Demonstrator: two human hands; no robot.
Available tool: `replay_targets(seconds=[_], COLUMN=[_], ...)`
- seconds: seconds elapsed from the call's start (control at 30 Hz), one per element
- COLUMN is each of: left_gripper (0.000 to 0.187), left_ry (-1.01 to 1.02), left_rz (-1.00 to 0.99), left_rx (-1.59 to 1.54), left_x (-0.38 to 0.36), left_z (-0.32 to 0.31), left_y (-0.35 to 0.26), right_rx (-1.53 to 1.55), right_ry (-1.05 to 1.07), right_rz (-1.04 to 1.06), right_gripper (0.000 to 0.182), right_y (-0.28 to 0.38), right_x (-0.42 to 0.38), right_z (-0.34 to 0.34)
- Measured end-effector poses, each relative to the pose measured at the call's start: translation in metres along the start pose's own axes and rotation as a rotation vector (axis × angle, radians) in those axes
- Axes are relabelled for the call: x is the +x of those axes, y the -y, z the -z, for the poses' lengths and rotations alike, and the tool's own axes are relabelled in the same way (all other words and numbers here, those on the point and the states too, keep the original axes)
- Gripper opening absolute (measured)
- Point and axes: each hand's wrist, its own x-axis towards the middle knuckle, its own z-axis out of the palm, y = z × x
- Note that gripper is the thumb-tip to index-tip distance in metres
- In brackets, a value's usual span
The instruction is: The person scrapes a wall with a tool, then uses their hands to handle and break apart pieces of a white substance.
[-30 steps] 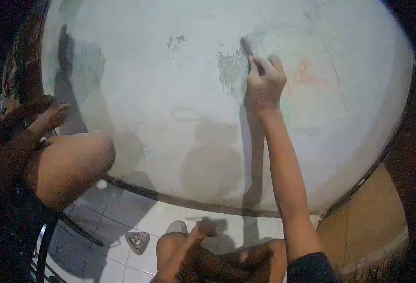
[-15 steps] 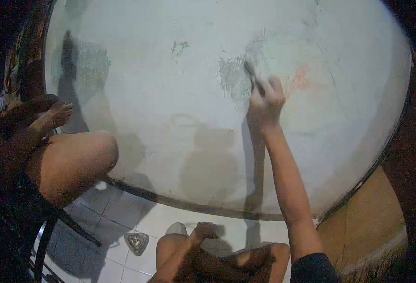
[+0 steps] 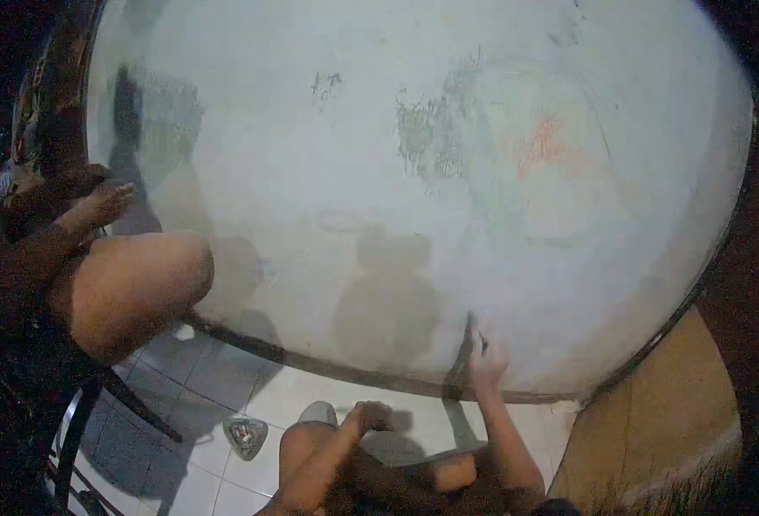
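Low on the large pale curved surface (image 3: 302, 172), near its bottom edge, is my right hand (image 3: 490, 363). Its fingers are closed on a thin dark tool (image 3: 473, 327) whose tip points up the surface; blur hides what kind of tool it is. My left hand (image 3: 373, 417) rests by my knee at the bottom, fingers curled, and whether it holds anything is hidden. The surface bears a grey worn patch (image 3: 431, 133) and an orange-red mark (image 3: 545, 142).
At the left sits another person, with a bare knee (image 3: 143, 284) and a hand (image 3: 108, 202) beside the surface. A triangular ashtray-like dish (image 3: 246, 437) lies on the tiled floor (image 3: 203, 396). Brown sheet material (image 3: 655, 413) stands at the lower right, and dark chair legs (image 3: 138, 404) at the lower left.
My right hand has come down with the tool from the grey worn patch to near the surface's bottom edge. My left hand has hardly moved.
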Motion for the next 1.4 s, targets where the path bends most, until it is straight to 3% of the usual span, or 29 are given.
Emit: replay_targets(seconds=[0.07, 0.13, 0.17, 0.2, 0.23, 0.27, 0.37, 0.5, 0.53, 0.6, 0.63, 0.67, 0.73, 0.87, 0.93, 0.97, 1.03, 1.07, 1.17, 1.23, 1.27, 1.33, 1.4], left_gripper=[0.035, 0.036, 0.039, 0.039, 0.048, 0.057, 0.057, 0.053, 0.051, 0.048, 0.046, 0.043, 0.043, 0.039, 0.043, 0.043, 0.047, 0.047, 0.045, 0.043, 0.043, 0.035, 0.034], left_ry=[0.060, -0.033, 0.091, 0.090, 0.140, 0.192, 0.024, 0.160, 0.134, 0.119, -0.006, -0.135, -0.173, -0.052, -0.231, -0.226, -0.141, -0.139, -0.210, -0.451, -0.447, -0.213, -0.239], left_rz=[0.025, -0.041, -0.002, 0.002, 0.018, 0.036, -0.026, 0.145, 0.155, 0.167, 0.074, -0.023, -0.076, 0.072, 0.078, 0.082, 0.295, 0.297, 0.340, 0.221, 0.218, 0.210, 0.199], left_rx=[0.021, -0.049, -0.029, -0.026, -0.030, -0.037, -0.131, -0.118, -0.160, -0.201, -0.294, -0.388, -0.312, -0.369, -0.408, -0.406, -0.322, -0.321, -0.436, -0.378, -0.376, -0.574, -0.604], left_x=[0.011, 0.024, 0.013, 0.018, 0.023, 0.029, 0.041, 0.034, 0.037, 0.040, 0.042, 0.045, 0.047, 0.042, 0.045, 0.047, 0.047, 0.047, 0.050, 0.052, 0.052, 0.051, 0.052], left_z=[-0.012, -0.028, 0.012, 0.011, 0.008, 0.005, -0.016, 0.017, 0.014, 0.005, -0.004, -0.012, -0.013, 0.018, 0.006, 0.000, 0.005, 0.004, -0.007, -0.014, -0.016, -0.002, -0.003], left_y=[0.009, 0.020, -0.005, -0.006, -0.003, -0.001, 0.001, -0.034, -0.033, -0.030, -0.024, -0.020, -0.022, -0.041, -0.033, -0.030, -0.037, -0.039, -0.035, -0.034, -0.030, -0.029, -0.032], right_rx=[-0.010, -0.039, 0.003, 0.044, 0.049, 0.158, 0.254, 0.238, 0.239, 0.569, 0.497, 0.497, 0.556, 0.643, 0.626, 0.630, 0.897, 0.900, 0.866, 0.818, 0.818, 0.649, 0.712], right_ry=[0.048, 0.056, 0.207, 0.361, 0.356, 0.401, 0.480, 0.630, 0.632, 0.762, 0.854, 0.853, 0.823, 0.756, 0.828, 0.829, 0.694, 0.694, 0.734, 0.791, 0.787, 0.917, 0.846], right_rz=[-0.010, 0.011, -0.062, -0.135, -0.133, -0.259, -0.457, -0.497, -0.504, -1.015, -0.736, -0.741, -0.736, -0.701, -0.833, -0.838, -0.827, -0.829, -0.855, -0.836, -0.839, -0.708, -0.761], right_gripper=[0.011, 0.012, 0.013, 0.014, 0.014, 0.015, 0.015, 0.022, 0.022, 0.027, 0.030, 0.030, 0.025, 0.023, 0.023, 0.023, 0.027, 0.027, 0.030, 0.030, 0.030, 0.029, 0.028], right_y=[-0.008, -0.009, 0.006, 0.011, 0.001, -0.015, -0.040, -0.068, -0.037, 0.018, -0.040, -0.040, -0.038, -0.028, -0.019, -0.021, -0.018, -0.017, -0.022, -0.032, -0.038, -0.047, -0.043], right_x=[-0.043, -0.074, -0.081, -0.090, -0.108, -0.130, -0.177, -0.217, -0.189, -0.141, -0.196, -0.198, -0.198, -0.183, -0.169, -0.174, -0.176, -0.176, -0.182, -0.190, -0.192, -0.191, -0.193], right_z=[0.014, 0.026, 0.037, 0.044, 0.043, 0.037, 0.025, 0.004, 0.012, 0.029, 0.002, 0.003, 0.000, 0.003, 0.007, 0.006, 0.007, 0.008, 0.004, 0.000, -0.001, -0.004, -0.005])
